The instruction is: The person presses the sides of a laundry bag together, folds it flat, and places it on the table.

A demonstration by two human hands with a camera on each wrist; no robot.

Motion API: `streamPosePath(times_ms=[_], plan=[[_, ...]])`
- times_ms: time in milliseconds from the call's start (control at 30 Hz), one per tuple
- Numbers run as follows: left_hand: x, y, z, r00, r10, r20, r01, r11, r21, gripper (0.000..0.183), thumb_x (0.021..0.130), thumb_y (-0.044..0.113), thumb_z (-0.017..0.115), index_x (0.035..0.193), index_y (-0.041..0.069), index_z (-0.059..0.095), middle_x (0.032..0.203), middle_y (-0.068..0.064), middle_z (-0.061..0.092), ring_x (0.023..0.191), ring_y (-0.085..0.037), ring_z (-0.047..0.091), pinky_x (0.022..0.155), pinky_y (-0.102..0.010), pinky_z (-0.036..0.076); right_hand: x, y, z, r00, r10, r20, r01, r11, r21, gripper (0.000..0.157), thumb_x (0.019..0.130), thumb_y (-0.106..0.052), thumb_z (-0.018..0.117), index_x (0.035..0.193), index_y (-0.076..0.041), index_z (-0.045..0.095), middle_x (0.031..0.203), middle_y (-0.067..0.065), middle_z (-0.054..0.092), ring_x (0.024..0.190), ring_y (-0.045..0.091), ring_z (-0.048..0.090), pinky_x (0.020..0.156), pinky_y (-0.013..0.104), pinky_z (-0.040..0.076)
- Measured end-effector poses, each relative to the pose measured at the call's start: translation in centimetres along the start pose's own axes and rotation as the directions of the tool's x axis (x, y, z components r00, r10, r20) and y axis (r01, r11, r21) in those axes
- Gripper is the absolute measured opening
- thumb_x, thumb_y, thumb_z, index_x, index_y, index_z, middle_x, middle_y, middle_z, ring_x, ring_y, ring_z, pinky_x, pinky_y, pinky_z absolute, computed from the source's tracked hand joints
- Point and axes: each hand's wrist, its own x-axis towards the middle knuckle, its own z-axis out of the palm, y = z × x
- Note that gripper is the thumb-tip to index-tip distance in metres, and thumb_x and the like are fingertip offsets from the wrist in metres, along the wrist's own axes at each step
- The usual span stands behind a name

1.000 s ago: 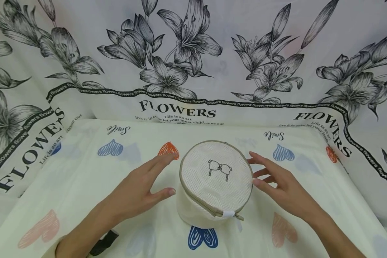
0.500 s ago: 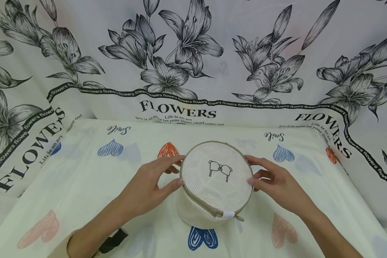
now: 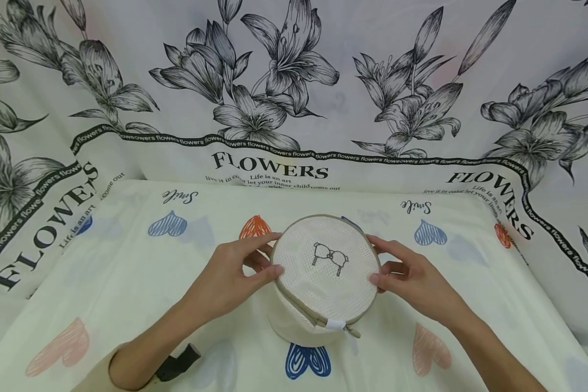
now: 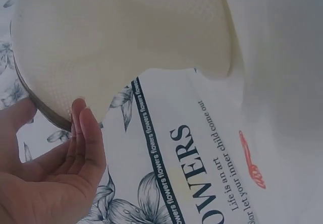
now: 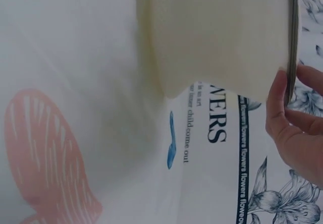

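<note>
A round white mesh laundry bag (image 3: 323,294) stands on the cloth in the middle of the head view. Two line-drawn sheep mark its top, and a beige zipper (image 3: 301,309) runs round the rim, its pull at the front right. My left hand (image 3: 235,275) pinches the rim on the left, thumb on top and fingers below. On the opposite side my right hand (image 3: 416,277) pinches the rim likewise. In the left wrist view the bag's wall (image 4: 101,42) sags inward between rim and base. The right wrist view shows thumb and fingers at the zipper edge (image 5: 291,42).
A pale cloth (image 3: 142,283) printed with hearts and the word Smile covers the surface. Behind it rises a white curtain (image 3: 343,120) with black lilies and FLOWERS lettering. A dark band (image 3: 178,363) sits near my left wrist, below the sleeve.
My left hand has moved right and up to the rim, and both hands have gone from beside the bag to gripping it. The bag's top has shifted slightly left.
</note>
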Motion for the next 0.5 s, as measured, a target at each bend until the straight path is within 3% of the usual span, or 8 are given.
streamPosePath(times_ms=[267,367,500], plan=[[0.5,-0.7,0.7,0.993,-0.117,0.012,0.117,0.992,-0.042,0.054,0.084,0.026,0.081,0.134,0.022,0.061,0.102,0.004,0.069,0.082,-0.006,0.067,0.074,-0.025,0.057,0.1,0.4,0.4,0.999,0.049,-0.003,-0.049,0.999,0.007,0.071,0.087,-0.015,0.078,0.149,-0.019,0.045,0.134,0.012,0.047,0.090,0.021,0.064,0.078,0.034,0.060],[0.4,-1.1,0.9,0.994,-0.105,0.026,0.107,0.993,-0.048,0.054,0.086,0.028,0.079,0.136,0.021,0.060,0.105,0.003,0.069,0.083,-0.008,0.067,0.075,-0.026,0.058,-0.1,0.5,0.5,0.999,0.046,0.007,-0.046,0.999,-0.019,0.077,0.085,-0.015,0.080,0.152,-0.019,0.042,0.133,0.012,0.047,0.093,0.020,0.064,0.077,0.031,0.059],[0.3,-1.2,0.9,0.994,-0.068,0.085,0.072,0.996,-0.047,0.076,0.080,0.038,0.083,0.145,0.015,0.051,0.112,0.000,0.067,0.087,-0.016,0.067,0.076,-0.031,0.059,-0.2,0.8,0.6,0.999,-0.031,0.035,0.032,0.998,-0.050,0.087,0.081,-0.012,0.082,0.155,-0.017,0.036,0.128,0.011,0.047,0.091,0.019,0.065,0.078,0.028,0.058]])
